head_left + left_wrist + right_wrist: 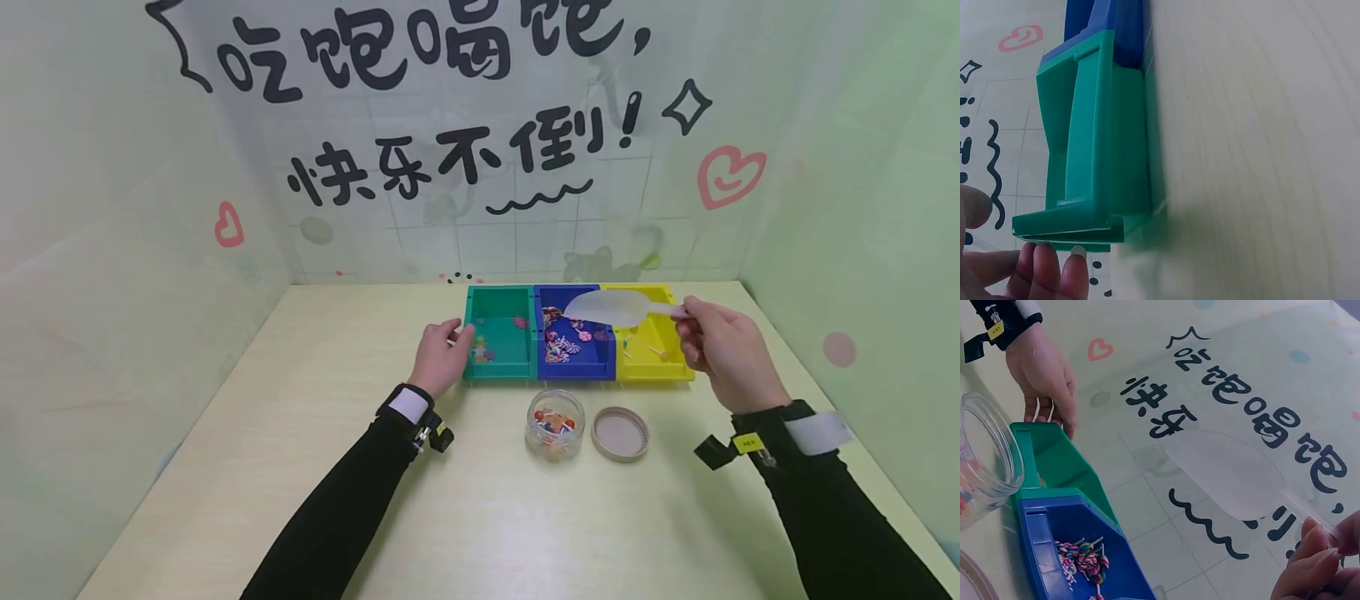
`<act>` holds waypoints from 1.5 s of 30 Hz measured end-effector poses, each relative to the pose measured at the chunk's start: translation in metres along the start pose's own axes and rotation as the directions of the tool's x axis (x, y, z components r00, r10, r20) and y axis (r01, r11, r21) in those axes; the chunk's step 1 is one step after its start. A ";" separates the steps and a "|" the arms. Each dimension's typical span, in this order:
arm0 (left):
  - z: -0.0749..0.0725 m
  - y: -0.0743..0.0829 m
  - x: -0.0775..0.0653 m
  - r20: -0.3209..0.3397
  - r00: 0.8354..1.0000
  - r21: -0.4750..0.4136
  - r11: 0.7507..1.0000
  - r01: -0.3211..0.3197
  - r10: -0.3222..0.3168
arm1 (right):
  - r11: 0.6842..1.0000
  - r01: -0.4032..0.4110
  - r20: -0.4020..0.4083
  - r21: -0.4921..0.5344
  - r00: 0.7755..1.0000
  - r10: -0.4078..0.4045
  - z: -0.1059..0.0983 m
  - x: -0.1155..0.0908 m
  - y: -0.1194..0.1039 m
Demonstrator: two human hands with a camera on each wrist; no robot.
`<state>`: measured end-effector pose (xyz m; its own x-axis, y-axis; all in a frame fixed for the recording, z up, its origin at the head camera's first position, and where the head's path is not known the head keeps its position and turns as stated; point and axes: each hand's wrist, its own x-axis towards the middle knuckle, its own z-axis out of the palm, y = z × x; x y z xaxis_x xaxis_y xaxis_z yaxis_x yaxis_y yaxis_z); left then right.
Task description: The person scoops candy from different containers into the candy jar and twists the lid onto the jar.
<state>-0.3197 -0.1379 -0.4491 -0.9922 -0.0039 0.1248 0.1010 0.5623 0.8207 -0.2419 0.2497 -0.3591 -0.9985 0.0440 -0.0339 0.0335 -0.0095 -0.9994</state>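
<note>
My right hand (731,354) pinches the handle of a translucent white scoop (611,307), holding it over the blue bin (573,369) and the yellow bin (660,367). Swirled mini lollipops (1088,559) lie in the blue bin; a few small pieces are in the yellow one. At the left end of the row, the fingers of my left hand (441,357) touch the outer side of the green bin (501,371). In the left wrist view, the fingertips (1046,262) rest against the green bin's end, with the thumb apart from it.
In front of the bins stands a clear jar (555,442) with small colourful pieces inside. Its round lid (620,434) lies to the right of it. A printed curtain (480,242) hangs behind the wooden table (337,350) and along both sides.
</note>
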 end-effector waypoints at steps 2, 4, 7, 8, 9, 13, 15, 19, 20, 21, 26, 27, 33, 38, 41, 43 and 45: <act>0.000 -0.003 0.002 0.007 1.000 0.015 1.000 0.004 -0.004 | 1.000 -0.004 -0.005 0.000 1.000 0.004 0.000 0.002 0.001; 0.001 -0.005 0.003 0.017 1.000 0.019 1.000 0.005 -0.006 | 1.000 -0.009 -0.011 0.001 1.000 0.009 0.000 0.004 0.003; 0.001 -0.008 0.003 0.031 0.999 -0.003 1.000 0.007 -0.007 | 1.000 -0.021 -0.013 -0.008 1.000 0.021 0.001 0.007 0.005; 0.001 -0.009 0.002 0.035 0.999 -0.013 1.000 0.009 -0.008 | 1.000 -0.026 -0.012 -0.016 1.000 0.026 0.001 0.009 0.006; 0.001 -0.009 0.002 0.040 0.999 -0.027 1.000 0.012 -0.011 | 0.999 -0.031 -0.013 -0.024 0.999 0.031 0.001 0.011 0.007; 0.002 -0.011 0.003 0.041 0.999 -0.055 0.998 0.017 -0.015 | 0.995 -0.046 -0.016 -0.083 0.999 0.045 0.003 0.018 0.010; 0.002 -0.011 0.004 0.041 0.999 -0.053 0.998 0.019 -0.017 | 0.992 -0.052 -0.019 -0.116 0.999 0.050 0.003 0.021 0.012; 0.003 -0.012 0.006 0.046 0.999 -0.050 0.999 0.020 -0.018 | 0.978 -0.060 -0.025 -0.199 0.998 0.056 0.004 0.027 0.017; 0.004 -0.013 0.007 0.046 0.999 -0.048 0.999 0.020 -0.017 | 0.974 -0.061 -0.028 -0.218 0.998 0.056 0.005 0.029 0.019; 0.004 -0.014 0.008 0.046 0.999 -0.045 0.999 0.015 -0.013 | 0.968 -0.062 -0.034 -0.243 0.998 0.055 0.005 0.031 0.021; 0.003 -0.015 0.010 0.045 0.999 -0.026 1.000 -0.002 0.003 | 0.908 -0.032 -0.068 -0.419 0.998 0.004 0.014 0.039 0.027; 0.003 -0.015 0.010 0.044 0.999 -0.024 1.000 -0.001 0.002 | 0.886 -0.018 -0.068 -0.464 0.998 -0.016 0.018 0.040 0.028; 0.005 -0.015 0.009 0.040 0.999 -0.028 0.999 0.025 -0.024 | 0.712 0.083 0.003 -0.697 0.994 -0.113 0.036 0.043 0.029; 0.005 -0.017 0.009 0.044 0.999 -0.038 0.999 0.014 -0.012 | 0.581 0.128 0.054 -0.804 0.988 -0.144 0.051 0.044 0.024; 0.005 -0.017 0.009 0.047 0.999 -0.037 0.999 0.008 -0.006 | 0.531 0.132 0.070 -0.837 0.988 -0.135 0.057 0.046 0.021; 0.005 -0.018 0.010 0.049 0.999 -0.035 0.999 0.006 -0.004 | 0.516 0.128 0.082 -0.847 0.990 -0.111 0.059 0.049 0.020; 0.005 -0.018 0.010 0.053 0.999 -0.034 0.999 0.004 -0.003 | 0.523 0.111 0.089 -0.845 0.994 -0.068 0.060 0.053 0.020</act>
<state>-0.3316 -0.1444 -0.4653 -0.9949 0.0384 0.0930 0.0991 0.5335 0.8399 -0.2972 0.1920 -0.3805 -0.9984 -0.0442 0.0353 -0.0562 0.8442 -0.5331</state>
